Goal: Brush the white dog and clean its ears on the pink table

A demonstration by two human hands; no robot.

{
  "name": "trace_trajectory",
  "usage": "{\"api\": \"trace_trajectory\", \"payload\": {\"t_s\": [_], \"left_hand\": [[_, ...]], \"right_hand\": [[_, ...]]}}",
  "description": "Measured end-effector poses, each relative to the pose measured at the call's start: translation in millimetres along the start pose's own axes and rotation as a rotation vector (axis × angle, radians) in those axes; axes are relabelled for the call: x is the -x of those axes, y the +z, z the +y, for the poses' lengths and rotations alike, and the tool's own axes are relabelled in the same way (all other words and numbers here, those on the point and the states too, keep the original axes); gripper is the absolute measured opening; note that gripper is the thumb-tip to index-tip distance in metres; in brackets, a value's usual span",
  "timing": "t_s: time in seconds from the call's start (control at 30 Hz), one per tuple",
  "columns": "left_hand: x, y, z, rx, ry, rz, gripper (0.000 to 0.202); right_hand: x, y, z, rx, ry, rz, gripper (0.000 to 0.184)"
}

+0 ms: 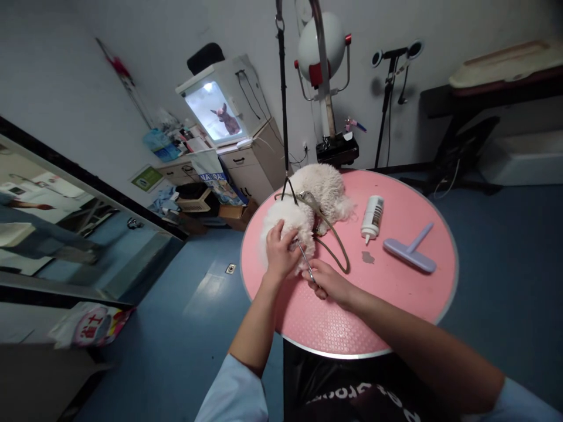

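Note:
A fluffy white dog (323, 184) lies on the round pink grooming table (343, 328), with its head toward me. My left hand (280, 251) is closed on the side of the dog's head, its fingers pressed into the fur. In my right hand (328, 281) is a slim metal tool (305, 259) with scissor-type handles, either scissors or a hemostat. Its tip reaches the fur beside my left thumb; I cannot make out the jaws. A black strap (284, 105) runs down to the dog's neck, and an olive cord (341, 246) loops beside it.
To the right on the table are a white nozzle bottle (373, 217), a grey patch (368, 258) and a purple slicker brush (411, 252). A grooming arm post (328, 105) rises behind. Farther back, a lit cabinet (246, 88) holds another animal. A mirror (65, 217) stands left.

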State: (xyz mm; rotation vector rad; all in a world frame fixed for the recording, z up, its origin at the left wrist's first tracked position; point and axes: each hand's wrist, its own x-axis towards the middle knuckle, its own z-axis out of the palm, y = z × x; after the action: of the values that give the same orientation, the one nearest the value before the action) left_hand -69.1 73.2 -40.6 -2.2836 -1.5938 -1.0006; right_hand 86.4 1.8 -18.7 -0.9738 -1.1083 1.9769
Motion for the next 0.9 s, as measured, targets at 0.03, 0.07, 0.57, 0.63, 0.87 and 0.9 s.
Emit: {"api": "trace_trajectory", "payload": {"t_s": [0.03,0.07,0.57,0.63,0.87,0.9], "left_hand": [[-1,-0.6,0,-0.003,0.005,-0.006,0.038],[-1,-1.1,0,-0.003,0.009,-0.01,0.039],[0,0.4,-12,0.077,-0.017,0.028,0.042],[1,0.7,-12,0.087,-0.021,0.033,0.042],[2,1.4,-12,0.097,-0.044,0.033,0.042],[2,1.6,-11,0.093,-0.048,0.031,0.042]], "right_hand": [[-2,0,-2,-0.02,-0.007,-0.008,0.022],[-4,0,-3,-0.028,-0.017,-0.02,0.022],[-2,-7,5,-0.648,0.066,-0.351,0.031],[-3,-7,8,-0.64,0.028,-0.363,0.03],[7,-9,13,-0.634,0.003,-0.398,0.024],[6,-9,11,-0.671,0.014,-0.402,0.025]]}}
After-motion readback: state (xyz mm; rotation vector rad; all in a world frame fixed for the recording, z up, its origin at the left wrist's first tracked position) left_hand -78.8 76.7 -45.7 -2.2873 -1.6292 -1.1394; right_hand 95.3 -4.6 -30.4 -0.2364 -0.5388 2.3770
